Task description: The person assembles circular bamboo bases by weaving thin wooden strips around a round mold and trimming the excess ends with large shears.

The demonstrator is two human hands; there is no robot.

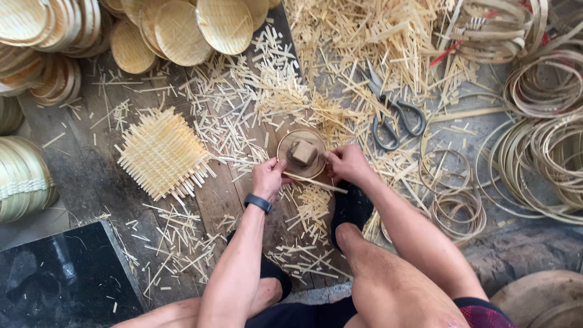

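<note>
far left of the round wooden form (302, 153), stacks of shallow woven bamboo trays (48, 36) crowd the upper corner, with more ribbed bamboo pieces (21, 179) below them at the frame's edge. a dark glossy slab (61, 279) lies at lower left of the form. closer in, left of the form, a square woven bamboo mat (161, 152) with loose strip ends lies flat on the plank floor (91, 176), and cut bamboo slivers (279, 91) are scattered all around it.

the left hand (269, 176), a dark band (258, 203) on its wrist, sits at the form's left rim, fingers curled together against the rim and pinching the end of a thin bamboo strip (316, 182). the form itself is a small disc ringed by a bamboo hoop, with a wooden block on top, lying on the floor between the 2 hands, just above a foot in a dark sock (351, 209). the right hand (347, 163) presses on the form's right rim, fingers closed on the edge.

right of the form and slightly above, a pair of metal scissors (393, 112) lies on the slivers. further right, loose bamboo hoops (455, 194) lie near the knee, and large coils of bamboo strip (546, 140) fill the far right.
</note>
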